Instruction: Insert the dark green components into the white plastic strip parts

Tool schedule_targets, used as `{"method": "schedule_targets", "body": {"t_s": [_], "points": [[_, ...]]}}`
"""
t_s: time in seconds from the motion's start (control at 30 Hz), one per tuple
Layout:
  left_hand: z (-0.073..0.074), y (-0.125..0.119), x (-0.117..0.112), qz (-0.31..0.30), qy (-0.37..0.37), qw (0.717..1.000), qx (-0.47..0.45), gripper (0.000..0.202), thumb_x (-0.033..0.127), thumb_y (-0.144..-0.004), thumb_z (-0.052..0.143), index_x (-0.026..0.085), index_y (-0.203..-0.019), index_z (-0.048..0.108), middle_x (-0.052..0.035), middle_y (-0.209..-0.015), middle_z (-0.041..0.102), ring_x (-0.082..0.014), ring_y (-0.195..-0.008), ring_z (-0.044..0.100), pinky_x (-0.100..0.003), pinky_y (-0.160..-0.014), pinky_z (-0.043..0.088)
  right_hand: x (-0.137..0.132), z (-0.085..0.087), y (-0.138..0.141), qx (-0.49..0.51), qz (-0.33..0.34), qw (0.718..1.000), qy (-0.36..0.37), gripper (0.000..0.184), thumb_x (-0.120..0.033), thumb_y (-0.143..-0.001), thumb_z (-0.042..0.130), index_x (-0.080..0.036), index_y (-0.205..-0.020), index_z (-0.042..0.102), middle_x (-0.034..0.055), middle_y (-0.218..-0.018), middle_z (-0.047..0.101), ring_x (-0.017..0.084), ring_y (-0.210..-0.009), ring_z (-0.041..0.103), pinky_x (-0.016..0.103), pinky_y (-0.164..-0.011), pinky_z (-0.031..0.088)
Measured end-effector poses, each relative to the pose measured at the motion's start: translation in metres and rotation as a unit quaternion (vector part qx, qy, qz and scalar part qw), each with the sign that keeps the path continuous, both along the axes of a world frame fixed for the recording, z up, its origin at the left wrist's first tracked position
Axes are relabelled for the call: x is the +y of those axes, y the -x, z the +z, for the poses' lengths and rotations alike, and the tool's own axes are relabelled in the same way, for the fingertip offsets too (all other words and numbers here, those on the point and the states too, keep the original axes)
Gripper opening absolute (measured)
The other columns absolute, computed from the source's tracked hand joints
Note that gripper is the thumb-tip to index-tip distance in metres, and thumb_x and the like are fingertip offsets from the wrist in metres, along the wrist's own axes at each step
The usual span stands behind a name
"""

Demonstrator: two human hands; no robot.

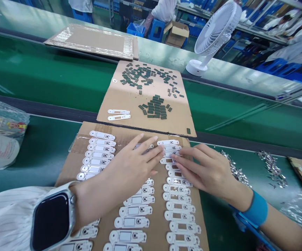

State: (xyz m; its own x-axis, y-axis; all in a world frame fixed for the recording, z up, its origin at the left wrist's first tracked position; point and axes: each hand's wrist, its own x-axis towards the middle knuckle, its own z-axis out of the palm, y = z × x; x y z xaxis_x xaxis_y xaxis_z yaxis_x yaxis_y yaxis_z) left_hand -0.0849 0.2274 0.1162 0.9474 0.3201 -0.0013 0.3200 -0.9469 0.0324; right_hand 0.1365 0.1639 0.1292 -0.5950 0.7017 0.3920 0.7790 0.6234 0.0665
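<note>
Slim white plastic parts with a round end and a rectangular window lie in three columns on a cardboard sheet (158,223). My left hand (131,165) spreads flat over the middle column, fingers stretched. Its fingertips reach the left ends of the right column's upper parts. From the other side my right hand (208,169) bends its fingers together over a white plastic part (167,160) in that column. Whatever sits between those fingertips is hidden. Several upper parts there have light panels in their windows, while lower ones such as this white part (179,206) show bare cardboard through theirs.
A second cardboard sheet (135,99) beyond holds many small dark green rectangular pieces (156,108) and two white parts (119,117). A white fan (216,31) stands behind. Small metal pieces (236,169) lie at right; a plastic-bagged package (1,136) stands left. Other people sit farther off.
</note>
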Motion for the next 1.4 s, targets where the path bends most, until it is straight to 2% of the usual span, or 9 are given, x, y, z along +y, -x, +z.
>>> {"method": "schedule_targets", "body": {"t_s": [0.1, 0.2, 0.37, 0.53, 0.7, 0.87, 1.07, 1.2, 1.4], "points": [[0.001, 0.0, 0.001, 0.0, -0.002, 1.0, -0.002, 0.046, 0.036, -0.099, 0.034, 0.015, -0.139, 0.04, 0.0003, -0.146, 0.04, -0.0269, -0.138, 0.028, -0.049, -0.113, 0.025, 0.016, 0.002, -0.002, 0.069, -0.026, 0.997, -0.001, 0.013, -0.014, -0.086, 0.056, -0.017, -0.092, 0.067, 0.0078, -0.082, 0.067, 0.017, -0.069, 0.056, 0.03, -0.059, 0.048], [0.002, 0.002, 0.002, -0.006, -0.013, 1.0, -0.016, 0.045, 0.035, -0.099, 0.035, 0.014, -0.138, 0.041, -0.0005, -0.144, 0.043, -0.0265, -0.137, 0.031, -0.048, -0.112, 0.026, 0.047, -0.002, -0.006, 0.117, -0.13, 0.985, 0.007, 0.011, -0.018, -0.086, 0.058, -0.019, -0.089, 0.069, 0.0065, -0.078, 0.069, 0.019, -0.071, 0.058, 0.032, -0.06, 0.047], [0.009, 0.004, 0.004, -0.004, -0.018, 0.999, -0.038, 0.045, 0.036, -0.099, 0.032, 0.015, -0.137, 0.043, -0.0015, -0.142, 0.046, -0.0259, -0.136, 0.033, -0.046, -0.11, 0.027, 0.1, -0.015, -0.01, 0.217, -0.283, 0.918, 0.172, 0.015, -0.033, -0.072, 0.071, -0.02, -0.079, 0.071, 0.0031, -0.074, 0.07, 0.016, -0.061, 0.058, 0.03, -0.055, 0.044], [0.016, 0.004, 0.013, 0.027, -0.042, 0.998, -0.045, 0.042, 0.029, -0.099, 0.032, 0.011, -0.134, 0.046, -0.0069, -0.14, 0.049, -0.0277, -0.132, 0.039, -0.046, -0.105, 0.032, 0.118, -0.018, -0.006, 0.302, -0.247, 0.875, 0.286, 0.02, -0.036, -0.067, 0.07, -0.017, -0.069, 0.069, 0.0021, -0.062, 0.065, 0.011, -0.05, 0.048, 0.025, -0.046, 0.036], [0.024, 0.006, 0.026, 0.135, 0.008, 0.989, -0.056, 0.033, 0.022, -0.097, 0.034, 0.011, -0.117, 0.059, -0.0087, -0.115, 0.066, -0.0238, -0.105, 0.06, -0.035, -0.082, 0.046, 0.112, -0.014, -0.001, 0.344, -0.232, 0.864, 0.284, 0.023, -0.038, -0.064, 0.072, -0.015, -0.066, 0.067, 0.0011, -0.056, 0.061, 0.01, -0.049, 0.048, 0.024, -0.045, 0.037], [0.035, 0.008, 0.028, 0.219, 0.129, 0.952, -0.169, 0.027, 0.03, -0.096, 0.039, 0.018, -0.095, 0.062, -0.0012, -0.082, 0.068, -0.0163, -0.07, 0.061, -0.026, -0.054, 0.039, 0.082, 0.008, 0.018, 0.468, -0.193, 0.796, 0.332, 0.022, -0.036, -0.063, 0.077, -0.017, -0.07, 0.067, 0.0031, -0.069, 0.07, 0.014, -0.061, 0.063, 0.027, -0.057, 0.053], [0.044, 0.003, 0.022, 0.187, 0.385, 0.86, -0.28, 0.026, 0.036, -0.088, 0.055, 0.019, -0.07, 0.063, 0.0072, -0.057, 0.059, -0.0056, -0.047, 0.047, -0.018, -0.043, 0.031, 0.042, 0.044, 0.035, 0.489, -0.137, 0.742, 0.438, 0.016, -0.029, -0.067, 0.077, -0.018, -0.075, 0.068, 0.0016, -0.068, 0.07, 0.013, -0.06, 0.066, 0.021, -0.054, 0.056], [0.048, 0.002, 0.021, 0.185, 0.437, 0.829, -0.296, 0.031, 0.028, -0.089, 0.052, 0.016, -0.061, 0.06, 0.0062, -0.052, 0.052, -0.0047, -0.046, 0.042, -0.017, -0.044, 0.031, 0.032, 0.049, 0.035, 0.547, -0.134, 0.682, 0.466, 0.016, -0.032, -0.073, 0.076, -0.019, -0.079, 0.07, 0.0009, -0.067, 0.069, 0.01, -0.056, 0.064, 0.017, -0.052, 0.055], [0.05, 0.002, 0.022, 0.187, 0.481, 0.816, -0.259, 0.037, 0.031, -0.092, 0.043, 0.017, -0.064, 0.063, 0.0063, -0.052, 0.047, -0.0044, -0.045, 0.033, -0.017, -0.04, 0.025, 0.023, 0.043, 0.034, 0.589, -0.148, 0.572, 0.551, 0.021, -0.038, -0.078, 0.071, -0.018, -0.073, 0.073, 0.0022, -0.072, 0.07, 0.007, -0.059, 0.064, 0.011, -0.052, 0.053]]}}
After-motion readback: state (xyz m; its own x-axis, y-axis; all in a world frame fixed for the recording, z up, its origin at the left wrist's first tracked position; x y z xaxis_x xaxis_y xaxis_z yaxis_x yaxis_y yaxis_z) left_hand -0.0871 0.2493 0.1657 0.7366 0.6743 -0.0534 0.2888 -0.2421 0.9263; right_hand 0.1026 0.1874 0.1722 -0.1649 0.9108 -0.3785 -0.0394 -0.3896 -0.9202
